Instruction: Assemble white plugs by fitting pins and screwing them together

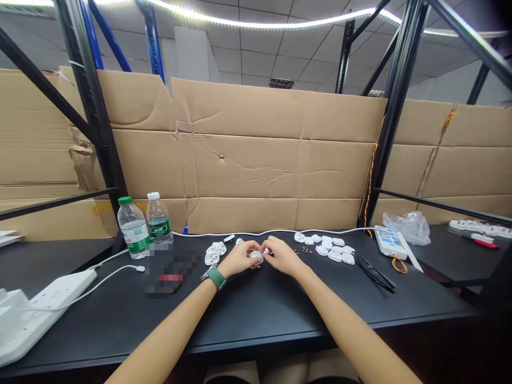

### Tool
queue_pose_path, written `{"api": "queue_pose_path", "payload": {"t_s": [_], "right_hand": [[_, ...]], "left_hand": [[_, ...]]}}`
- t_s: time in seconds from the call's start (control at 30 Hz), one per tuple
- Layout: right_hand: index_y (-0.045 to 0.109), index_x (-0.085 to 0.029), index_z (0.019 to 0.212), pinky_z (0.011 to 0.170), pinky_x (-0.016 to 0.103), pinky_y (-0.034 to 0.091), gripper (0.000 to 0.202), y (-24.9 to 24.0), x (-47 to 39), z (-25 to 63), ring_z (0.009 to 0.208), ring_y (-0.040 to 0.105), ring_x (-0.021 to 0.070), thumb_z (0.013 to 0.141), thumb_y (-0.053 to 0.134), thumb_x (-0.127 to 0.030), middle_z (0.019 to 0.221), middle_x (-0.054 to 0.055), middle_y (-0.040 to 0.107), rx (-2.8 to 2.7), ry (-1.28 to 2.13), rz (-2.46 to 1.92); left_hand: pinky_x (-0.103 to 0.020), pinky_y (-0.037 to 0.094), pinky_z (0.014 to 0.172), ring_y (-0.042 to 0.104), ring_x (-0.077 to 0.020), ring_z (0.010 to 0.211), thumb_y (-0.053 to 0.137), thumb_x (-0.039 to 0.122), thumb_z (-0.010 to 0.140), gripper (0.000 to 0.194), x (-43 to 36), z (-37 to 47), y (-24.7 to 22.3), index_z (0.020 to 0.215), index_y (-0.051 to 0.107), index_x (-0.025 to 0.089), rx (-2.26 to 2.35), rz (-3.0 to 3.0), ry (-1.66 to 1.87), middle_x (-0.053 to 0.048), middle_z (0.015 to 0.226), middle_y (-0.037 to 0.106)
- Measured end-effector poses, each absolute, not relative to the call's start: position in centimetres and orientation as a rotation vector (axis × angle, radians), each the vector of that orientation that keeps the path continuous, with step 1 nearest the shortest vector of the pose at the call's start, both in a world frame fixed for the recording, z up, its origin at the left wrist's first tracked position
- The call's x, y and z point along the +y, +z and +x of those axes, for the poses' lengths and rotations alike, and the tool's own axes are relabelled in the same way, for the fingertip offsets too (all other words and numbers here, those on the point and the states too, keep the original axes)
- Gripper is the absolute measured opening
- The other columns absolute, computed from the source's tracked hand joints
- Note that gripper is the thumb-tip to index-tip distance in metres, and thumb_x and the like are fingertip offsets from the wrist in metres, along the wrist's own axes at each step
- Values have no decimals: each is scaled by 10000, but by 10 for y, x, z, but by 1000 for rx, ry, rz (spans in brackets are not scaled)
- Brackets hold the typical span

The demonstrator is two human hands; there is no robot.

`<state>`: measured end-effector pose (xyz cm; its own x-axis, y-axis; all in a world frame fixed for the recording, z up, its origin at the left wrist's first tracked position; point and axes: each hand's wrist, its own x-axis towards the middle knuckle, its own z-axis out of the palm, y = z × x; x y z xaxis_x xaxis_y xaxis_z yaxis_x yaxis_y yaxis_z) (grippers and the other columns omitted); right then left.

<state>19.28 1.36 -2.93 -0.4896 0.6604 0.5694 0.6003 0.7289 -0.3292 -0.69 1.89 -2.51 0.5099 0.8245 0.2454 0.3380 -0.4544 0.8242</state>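
Note:
My left hand (240,259), with a green-strapped watch at its wrist, is closed around a small round white plastic piece (256,257) above the middle of the desk. Close against it, my right hand (282,257) pinches a tiny white part (266,250) at the piece's right side. The fingers hide most of both parts. Left of my hands lies a group of white plastic pieces (212,258) with openings in them. To the right are several smooth white covers (335,256), with small brass-coloured screws or pins (306,249) beside them.
Black scissors or pliers (375,273) lie right of the covers, near a white-and-blue device (390,242). Two water bottles (134,226) stand at the back left. A white power strip (48,314) with cables lies at the left. Cardboard (276,165) walls the back, between black metal posts.

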Motion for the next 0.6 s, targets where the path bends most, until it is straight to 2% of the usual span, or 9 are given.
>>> {"api": "queue_pose_path", "payload": {"t_s": [0.6], "right_hand": [[643, -205, 871, 683, 230, 386, 73, -30, 15, 194, 732, 515, 119, 870, 631, -133, 868, 2, 520, -2248, 137, -953]], "left_hand": [[-277, 545, 572, 662, -160, 649, 668, 430, 768, 336, 17, -7, -25, 962, 585, 169, 927, 2019, 811, -47, 805, 685]]}}
